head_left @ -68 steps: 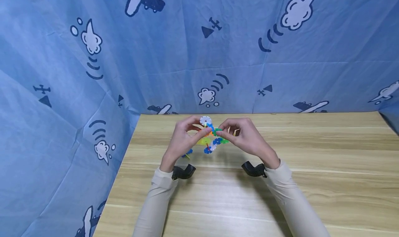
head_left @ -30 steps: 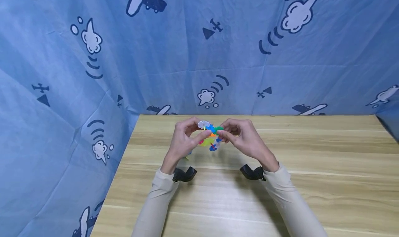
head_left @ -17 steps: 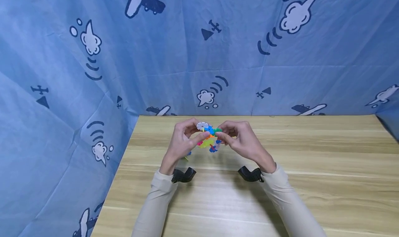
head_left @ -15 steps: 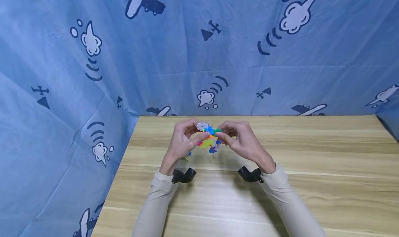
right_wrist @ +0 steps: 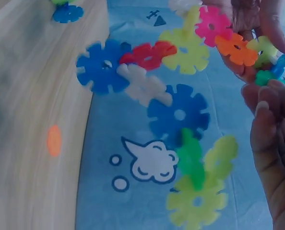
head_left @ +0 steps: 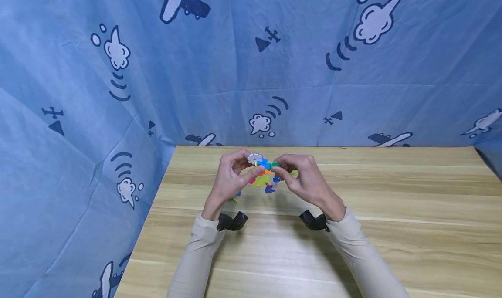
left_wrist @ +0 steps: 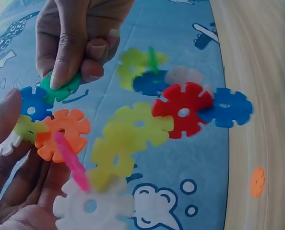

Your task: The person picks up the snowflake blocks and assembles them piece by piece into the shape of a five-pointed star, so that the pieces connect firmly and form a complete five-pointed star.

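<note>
Between the two hands is a chain of notched plastic snowflake discs in many colours. The left hand holds one end, thumb and fingers on a blue disc with a white disc beside it. The right hand pinches a small green disc against that blue one; how far their slots engage cannot be told. An orange disc joins on below. From there the chain runs through pink, white and yellow discs to a red disc, more blue ones and a yellow-green end, hanging free below the hands.
A loose orange disc lies on the wooden table. Joined blue and yellow-green discs rest on the table by the left wrist. A blue printed cloth rises behind the table. Black wrist mounts project inward from both sleeves.
Both hands have come down slightly, and the white disc has shifted a little down and left. The right hand has moved slightly inward, keeping its pinch on the green disc against the blue one.
</note>
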`<state>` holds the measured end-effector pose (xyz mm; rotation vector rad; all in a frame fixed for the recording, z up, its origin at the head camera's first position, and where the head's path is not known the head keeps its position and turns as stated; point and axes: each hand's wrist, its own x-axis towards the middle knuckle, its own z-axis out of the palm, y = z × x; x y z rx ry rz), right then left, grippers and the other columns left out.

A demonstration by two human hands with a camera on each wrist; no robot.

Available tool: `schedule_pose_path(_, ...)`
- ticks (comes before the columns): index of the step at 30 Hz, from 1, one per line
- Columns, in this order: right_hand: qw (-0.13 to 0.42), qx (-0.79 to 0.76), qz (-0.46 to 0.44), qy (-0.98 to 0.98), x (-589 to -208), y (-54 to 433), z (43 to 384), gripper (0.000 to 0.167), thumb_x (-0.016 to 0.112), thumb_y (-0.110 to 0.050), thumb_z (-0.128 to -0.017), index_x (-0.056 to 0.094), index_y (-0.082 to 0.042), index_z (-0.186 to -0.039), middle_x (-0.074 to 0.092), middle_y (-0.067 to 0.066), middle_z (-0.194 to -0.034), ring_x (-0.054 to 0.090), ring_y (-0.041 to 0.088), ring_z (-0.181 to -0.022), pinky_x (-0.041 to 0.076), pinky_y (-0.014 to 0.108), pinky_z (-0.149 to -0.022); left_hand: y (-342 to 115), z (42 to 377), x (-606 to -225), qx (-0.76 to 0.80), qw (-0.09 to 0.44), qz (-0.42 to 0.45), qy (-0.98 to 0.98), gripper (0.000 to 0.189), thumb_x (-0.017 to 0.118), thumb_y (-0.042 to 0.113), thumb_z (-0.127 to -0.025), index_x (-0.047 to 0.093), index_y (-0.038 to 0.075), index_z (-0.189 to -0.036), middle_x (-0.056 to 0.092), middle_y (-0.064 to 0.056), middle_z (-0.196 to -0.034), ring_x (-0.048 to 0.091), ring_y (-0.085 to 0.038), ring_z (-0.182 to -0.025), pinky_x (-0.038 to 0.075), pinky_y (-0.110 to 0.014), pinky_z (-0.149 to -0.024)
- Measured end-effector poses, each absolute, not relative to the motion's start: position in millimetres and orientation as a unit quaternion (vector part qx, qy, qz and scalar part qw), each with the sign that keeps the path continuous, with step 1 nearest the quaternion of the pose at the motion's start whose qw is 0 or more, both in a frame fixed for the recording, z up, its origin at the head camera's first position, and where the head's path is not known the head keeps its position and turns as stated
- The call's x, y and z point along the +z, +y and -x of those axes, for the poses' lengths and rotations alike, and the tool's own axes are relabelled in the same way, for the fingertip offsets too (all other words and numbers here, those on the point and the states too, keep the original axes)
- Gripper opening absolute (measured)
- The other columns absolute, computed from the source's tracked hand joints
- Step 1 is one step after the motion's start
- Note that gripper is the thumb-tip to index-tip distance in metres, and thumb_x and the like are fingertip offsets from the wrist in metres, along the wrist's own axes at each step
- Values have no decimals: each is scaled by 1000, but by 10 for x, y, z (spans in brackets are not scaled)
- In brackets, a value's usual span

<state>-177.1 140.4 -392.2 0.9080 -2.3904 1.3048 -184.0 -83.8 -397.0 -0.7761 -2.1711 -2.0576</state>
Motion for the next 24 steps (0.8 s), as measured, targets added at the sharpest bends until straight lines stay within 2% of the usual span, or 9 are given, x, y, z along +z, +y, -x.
schedule_pose_path(9,151,440,-344,-816,-3940,1434,1782,5,75,-4,-95,78,-8,-96,77,1,-84,69,6,-69,60,25,-64,-866,1865,-3995,-688,-10,265,-676,16,74,-6,-91,67,-12,-104,67,-26,-102,71,-11,-90,62,-27,-92)
schedule_pose_path(14,151,448,-330,-817,-3953,1427,1780,4,75,-6,-95,78,-9,-96,77,1,-82,68,6,-67,60,25,-64,-839,1860,-4008,-691,-1,261,-674,16,74,-9,-89,67,-13,-103,67,-25,-102,71,-11,-91,62,-26,-93)
schedule_pose_path(20,135,462,-300,-824,-3946,1395,1759,3,73,-8,-97,76,-9,-96,74,3,-74,68,8,-64,58,24,-61,-812,1852,-4003,-683,12,259,-683,15,75,-9,-88,68,-11,-101,67,-26,-101,70,-11,-91,62,-28,-95)
schedule_pose_path(24,99,471,-291,-827,-3931,1397,1768,3,74,-7,-96,76,-8,-99,76,5,-79,72,16,-67,59,25,-63,-836,1863,-3985,-671,4,249,-698,13,74,-7,-90,67,-8,-101,68,-24,-100,70,-12,-88,62,-26,-92)
